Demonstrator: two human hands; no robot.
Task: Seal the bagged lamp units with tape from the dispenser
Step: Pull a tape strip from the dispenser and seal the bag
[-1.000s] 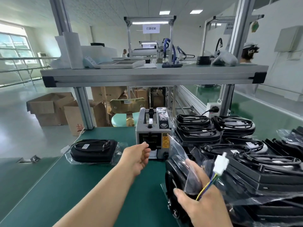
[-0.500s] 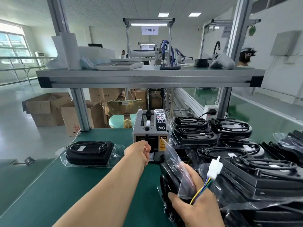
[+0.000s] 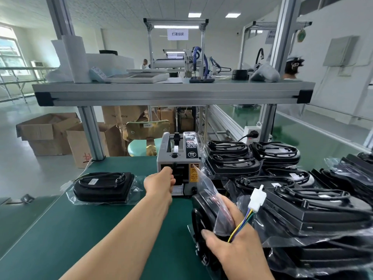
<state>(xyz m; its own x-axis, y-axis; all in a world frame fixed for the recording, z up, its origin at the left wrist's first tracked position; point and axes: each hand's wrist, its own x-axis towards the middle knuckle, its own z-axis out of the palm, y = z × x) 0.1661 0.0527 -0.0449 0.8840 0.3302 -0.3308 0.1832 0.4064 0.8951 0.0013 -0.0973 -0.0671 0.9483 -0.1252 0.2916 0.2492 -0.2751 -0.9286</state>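
Green workbench top (image 3: 60, 229) at 7 o'clock, aluminium shelf (image 3: 173, 93) across centre, cardboard boxes (image 3: 48, 132) on glossy floor (image 3: 12, 164) at 9, bright window (image 3: 10, 55) at 10, ceiling light panels (image 3: 194, 15) at 12, white wall (image 3: 319, 77) at 2

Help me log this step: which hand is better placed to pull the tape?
Left. The left hand is at the tape dispenser outlet; the right hand grips the bagged lamp unit.

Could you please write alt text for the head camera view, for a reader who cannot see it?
A person's left hand is at the front slot of a grey tape dispenser while the right hand grips a bagged lamp unit at a green bench.
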